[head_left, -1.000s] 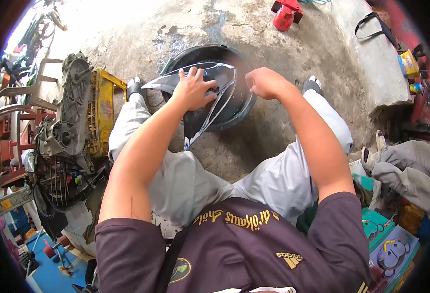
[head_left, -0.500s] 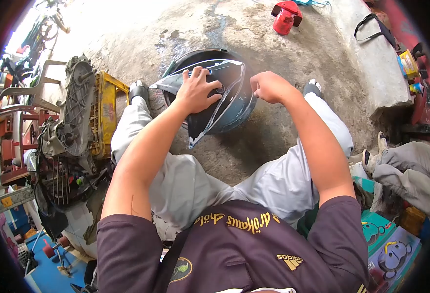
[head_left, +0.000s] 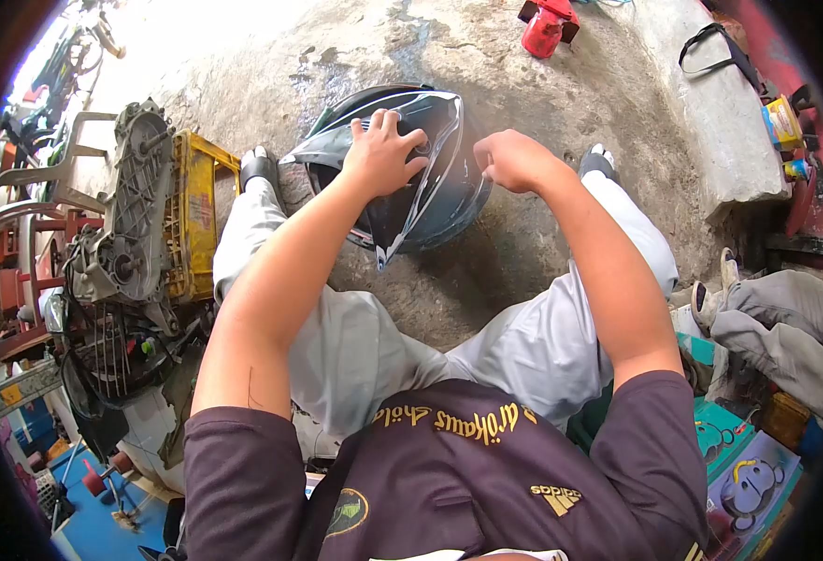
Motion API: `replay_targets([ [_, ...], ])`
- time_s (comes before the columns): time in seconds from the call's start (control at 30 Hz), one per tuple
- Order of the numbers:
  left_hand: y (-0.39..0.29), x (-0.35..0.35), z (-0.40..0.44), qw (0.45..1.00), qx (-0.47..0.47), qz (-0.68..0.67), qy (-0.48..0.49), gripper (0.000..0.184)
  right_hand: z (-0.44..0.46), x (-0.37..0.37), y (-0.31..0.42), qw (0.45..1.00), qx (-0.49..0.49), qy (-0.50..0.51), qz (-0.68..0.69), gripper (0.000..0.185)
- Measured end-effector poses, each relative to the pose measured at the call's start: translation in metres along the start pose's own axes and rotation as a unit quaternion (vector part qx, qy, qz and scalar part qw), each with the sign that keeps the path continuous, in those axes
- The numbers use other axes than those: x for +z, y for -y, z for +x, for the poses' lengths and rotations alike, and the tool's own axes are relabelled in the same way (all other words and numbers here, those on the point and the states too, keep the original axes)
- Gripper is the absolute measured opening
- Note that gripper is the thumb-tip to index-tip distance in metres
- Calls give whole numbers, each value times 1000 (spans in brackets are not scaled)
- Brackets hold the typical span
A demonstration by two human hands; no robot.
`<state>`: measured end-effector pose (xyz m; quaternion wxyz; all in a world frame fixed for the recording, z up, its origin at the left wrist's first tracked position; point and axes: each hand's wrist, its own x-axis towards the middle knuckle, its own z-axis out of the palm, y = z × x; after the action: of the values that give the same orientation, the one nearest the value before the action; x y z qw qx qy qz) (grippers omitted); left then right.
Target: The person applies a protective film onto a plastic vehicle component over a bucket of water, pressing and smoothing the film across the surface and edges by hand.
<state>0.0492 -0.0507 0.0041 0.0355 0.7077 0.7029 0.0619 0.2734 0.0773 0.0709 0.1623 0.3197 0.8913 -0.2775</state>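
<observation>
A glossy, dark, pointed plastic panel (head_left: pixel 330 150) is tilted over a round dark basin (head_left: pixel 472 208) between my feet. My left hand (head_left: pixel 383 157) grips the panel from above, its fingers spread across the surface and partly hidden at the panel's inner edge. Just right of the panel, my right hand (head_left: pixel 516 161) is closed with its fingers pressed together, over the basin's right side. Whatever it may hold is too blurred to make out. One pointed corner of the panel faces down toward my legs.
On the left, a grey metal engine casing (head_left: pixel 140 201) leans beside a yellow crate (head_left: pixel 196 210). A red object (head_left: pixel 544 30) lies on the concrete floor ahead. At right are a concrete ledge (head_left: pixel 710 140) with a black strap and a grey cloth (head_left: pixel 780 323).
The panel has turned and tilted in my left hand, and its lower corner has moved up and slightly right. My right hand remains closed near the basin's right side, shifting only slightly.
</observation>
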Motion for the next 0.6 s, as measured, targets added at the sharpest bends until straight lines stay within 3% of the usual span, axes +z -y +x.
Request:
replay_targets([
  [0.17,-4,0,8,1000,-11,0,28,40,3,5,4,1000,15,22,-12,14],
  [0.27,-8,3,15,1000,3,-8,21,40,18,23,-9,999,-20,-46,20,18],
  [0.33,-13,6,18,1000,1,-10,23,40,29,31,-15,985,-16,-150,89,21],
  [0.43,-16,2,18,999,-7,-20,38,39,46,44,-33,979,-15,-178,101,22],
  [0.6,-9,-1,14,997,6,-16,76,58,51,62,-28,965,38,-230,118,14],
])
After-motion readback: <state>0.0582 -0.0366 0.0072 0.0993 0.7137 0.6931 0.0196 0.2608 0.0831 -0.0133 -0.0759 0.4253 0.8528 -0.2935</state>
